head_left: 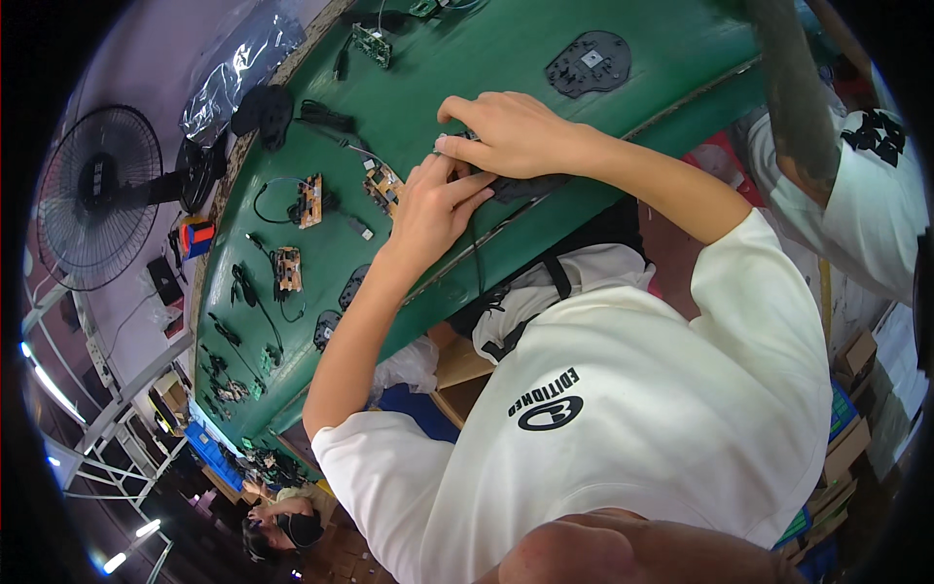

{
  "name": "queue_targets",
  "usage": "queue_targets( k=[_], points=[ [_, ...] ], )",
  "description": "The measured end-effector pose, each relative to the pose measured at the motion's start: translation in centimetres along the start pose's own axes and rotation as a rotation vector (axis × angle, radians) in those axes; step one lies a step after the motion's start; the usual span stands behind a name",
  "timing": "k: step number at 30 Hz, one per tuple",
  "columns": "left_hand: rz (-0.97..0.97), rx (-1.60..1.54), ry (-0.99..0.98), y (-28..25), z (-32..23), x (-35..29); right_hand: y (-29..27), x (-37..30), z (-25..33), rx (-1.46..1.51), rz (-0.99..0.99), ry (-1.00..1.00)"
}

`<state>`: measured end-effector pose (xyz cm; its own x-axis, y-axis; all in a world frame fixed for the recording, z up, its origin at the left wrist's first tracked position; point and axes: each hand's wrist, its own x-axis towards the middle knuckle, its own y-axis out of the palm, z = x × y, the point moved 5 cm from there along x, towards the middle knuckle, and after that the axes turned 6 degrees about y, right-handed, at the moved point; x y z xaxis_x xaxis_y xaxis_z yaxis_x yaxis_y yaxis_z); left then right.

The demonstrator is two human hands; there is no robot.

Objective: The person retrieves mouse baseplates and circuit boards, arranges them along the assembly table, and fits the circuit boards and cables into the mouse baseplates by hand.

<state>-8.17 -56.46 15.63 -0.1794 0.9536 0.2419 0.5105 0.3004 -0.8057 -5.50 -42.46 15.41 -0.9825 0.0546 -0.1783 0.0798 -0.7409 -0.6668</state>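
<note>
My left hand and my right hand meet over the near edge of the green bench. Their fingers are bent closely together around a small work spot. A dark plastic part shows partly beneath my right hand; its full shape is covered. Whatever the fingertips pinch is mostly hidden. Below my left hand a thin black cable hangs past the bench edge. Just beyond my left hand lies a brown circuit board with components and a cable.
A black rounded plastic base lies at the far right. More brown boards and a green board with cables lie leftward. A fan and clear plastic bag are behind the bench. Another person is at right.
</note>
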Motion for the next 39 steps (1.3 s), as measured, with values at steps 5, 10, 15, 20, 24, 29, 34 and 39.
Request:
queue_targets(
  k=[5, 10, 15, 20, 24, 29, 34, 39],
  points=[
    [-0.027, 0.032, -0.060, 0.0, 0.5, 0.0, -0.3, -1.1, -1.4, 0.060, 0.013, -0.091],
    [0.004, 0.024, -0.095, -0.2, 0.7, 0.1, -1.7, -2.4, -2.0, 0.179, 0.095, -0.166],
    [0.004, -0.018, -0.136, 0.0, 1.3, -0.3, -2.5, -4.8, -2.2, 0.202, 0.135, -0.277],
    [0.012, -0.082, -0.165, 0.0, 1.1, 0.0, -1.6, -6.5, -1.5, -0.069, -0.123, -0.557],
    [0.017, -0.104, -0.185, -0.3, 0.9, 0.2, -1.6, -7.2, -0.3, -0.213, -0.174, -0.521],
    [-0.014, -0.210, -0.184, -0.8, 0.3, -0.3, -1.3, -7.8, -0.4, -0.392, -0.216, -0.463],
    [-0.166, -0.050, -0.191, -0.1, -2.2, 0.1, -1.1, -7.9, -0.8, -0.394, -0.192, -0.416],
    [-0.134, 0.119, -0.155, -0.1, -2.6, 0.3, -3.8, -7.6, -1.2, -0.305, -0.092, -0.358]
  ],
)
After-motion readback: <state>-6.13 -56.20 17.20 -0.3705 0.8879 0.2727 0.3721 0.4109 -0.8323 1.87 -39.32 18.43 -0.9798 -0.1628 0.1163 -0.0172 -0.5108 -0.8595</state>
